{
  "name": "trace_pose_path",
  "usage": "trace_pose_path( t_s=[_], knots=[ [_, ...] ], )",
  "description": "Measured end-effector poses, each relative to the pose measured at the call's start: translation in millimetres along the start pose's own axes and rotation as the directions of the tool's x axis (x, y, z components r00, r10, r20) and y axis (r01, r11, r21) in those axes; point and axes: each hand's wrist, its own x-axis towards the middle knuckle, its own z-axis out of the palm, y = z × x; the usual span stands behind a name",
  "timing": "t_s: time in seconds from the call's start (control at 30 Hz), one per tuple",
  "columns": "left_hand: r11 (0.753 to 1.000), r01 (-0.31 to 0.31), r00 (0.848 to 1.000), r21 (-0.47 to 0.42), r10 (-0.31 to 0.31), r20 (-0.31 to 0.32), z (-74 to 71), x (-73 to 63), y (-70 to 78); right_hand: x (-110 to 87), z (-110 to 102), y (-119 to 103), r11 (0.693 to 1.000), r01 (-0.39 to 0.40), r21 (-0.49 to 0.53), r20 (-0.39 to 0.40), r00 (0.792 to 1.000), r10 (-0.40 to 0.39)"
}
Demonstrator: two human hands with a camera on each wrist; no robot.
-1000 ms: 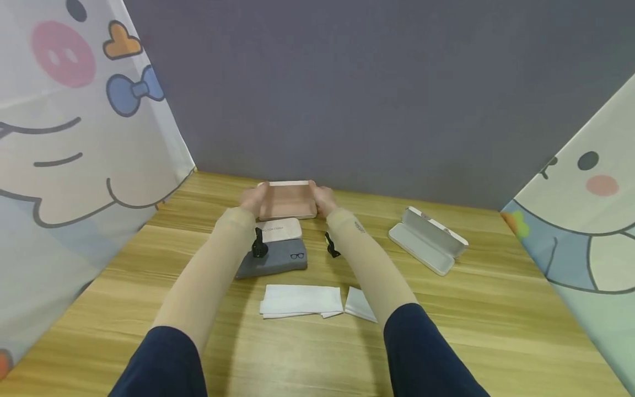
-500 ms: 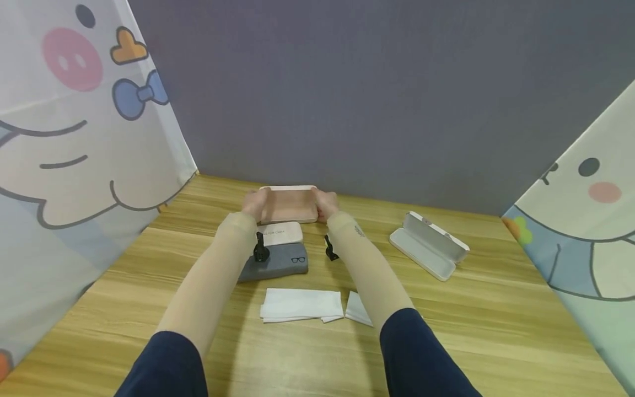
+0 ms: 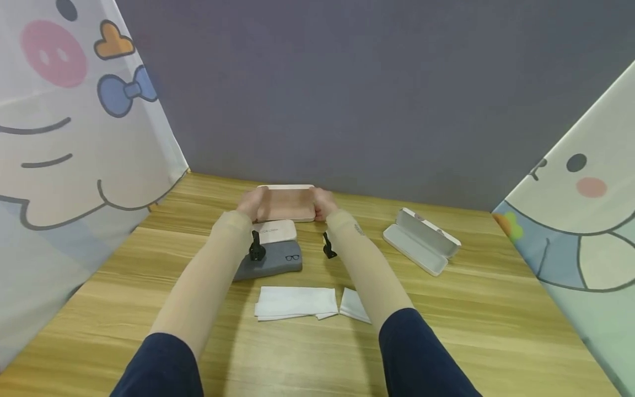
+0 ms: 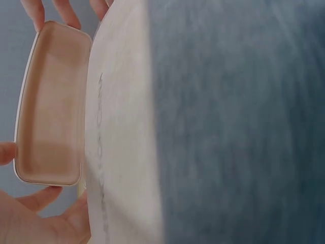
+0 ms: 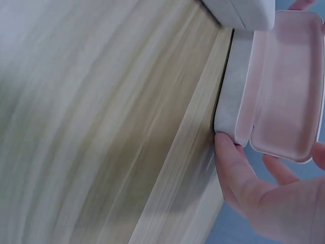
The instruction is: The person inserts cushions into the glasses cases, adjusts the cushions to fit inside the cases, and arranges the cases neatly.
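Note:
Towards the back of the table stands a glasses case (image 3: 285, 204) with its lid raised, showing a pink lining. Its left end is gripped by my left hand (image 3: 252, 202), its right end by my right hand (image 3: 324, 203). In the left wrist view the pink lid (image 4: 53, 101) has fingers at both ends. From the right wrist, fingertips (image 5: 274, 165) touch the lid's end, while other fingers rest against the pale base (image 5: 233, 96). Just in front lie a closed white glasses case (image 3: 275, 231) with small lettering and a grey one (image 3: 270, 260) bearing a spectacles mark.
An open white glasses case (image 3: 421, 240) lies to the right on the wooden table (image 3: 476, 320). Two folded white cloths, one (image 3: 296, 302) in the middle and another (image 3: 354, 305) partly behind my right forearm, are nearer. A grey wall (image 3: 347, 99) rises behind.
The view shifts slightly with the head. Both hands stay on the ends of the pink-lined glasses case, which keeps its place with the lid up.

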Motion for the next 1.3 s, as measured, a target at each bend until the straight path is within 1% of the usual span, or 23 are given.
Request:
trace_pose_path(
  t_s=[0.07,0.23,0.4,0.47,0.53,0.63,0.67,0.73,0.8,0.93,1.03,1.1,1.2,1.23,1.3],
  knots=[
    [1.000,-0.010,1.000,-0.001,0.010,0.028,4.6,0.3,1.7,-2.0,-7,0,1.000,-0.011,0.018,0.016,1.000,0.011],
    [0.999,-0.047,0.994,0.024,0.045,0.098,17.2,0.6,4.3,-3.0,-23,4,0.999,-0.029,0.020,0.008,1.000,0.029],
    [0.992,-0.072,0.989,0.103,0.058,0.135,31.7,-2.1,3.9,-1.0,-41,11,0.999,-0.052,0.013,-0.002,0.999,0.052],
    [0.991,-0.082,0.986,0.104,0.066,0.150,37.8,-3.4,4.1,-0.1,-49,14,0.998,-0.057,0.014,-0.006,0.998,0.057],
    [0.994,-0.086,0.982,0.069,0.072,0.176,44.1,-4.7,5.2,-0.2,-57,16,0.998,-0.059,0.011,-0.014,0.998,0.059],
    [0.998,-0.065,0.975,0.005,0.062,0.212,54.8,-6.9,7.7,-1.9,-70,19,0.998,-0.059,0.012,-0.018,0.998,0.059],
    [0.998,-0.064,0.971,0.000,0.062,0.230,58.5,-7.7,8.7,-2.9,-74,20,0.998,-0.059,0.015,-0.018,0.998,0.059],
    [0.997,-0.072,0.965,0.015,0.066,0.253,67.4,-9.9,10.5,-5.5,-83,22,0.998,-0.060,0.008,-0.018,0.998,0.060],
    [0.995,-0.088,0.962,0.037,0.075,0.263,77.5,-12.5,11.9,-8.0,-93,24,0.998,-0.061,0.004,-0.022,0.998,0.061],
    [0.984,-0.140,0.959,0.108,0.107,0.264,93.1,-16.3,12.6,-11.5,-109,28,0.998,-0.064,-0.027,-0.037,0.997,0.063],
    [0.973,-0.182,0.949,0.146,0.135,0.285,99.0,-18.2,12.4,-13.5,-117,31,0.997,-0.057,-0.052,-0.035,0.998,0.055],
    [0.973,-0.187,0.942,0.136,0.138,0.307,100.2,-19.7,12.3,-14.7,-120,32,0.997,-0.050,-0.064,-0.031,0.998,0.048],
    [0.987,-0.153,0.926,0.057,0.122,0.358,101.8,-24.0,12.5,-17.3,-123,34,0.996,-0.048,-0.069,-0.036,0.998,0.046],
    [0.990,-0.140,0.918,0.034,0.117,0.378,102.3,-26.0,12.6,-18.2,-124,35,0.996,-0.049,-0.073,-0.042,0.998,0.047],
    [0.992,-0.125,0.905,0.007,0.111,0.410,103.8,-29.7,12.9,-20.6,-127,36,0.996,-0.051,-0.079,-0.053,0.997,0.047]
  ],
)
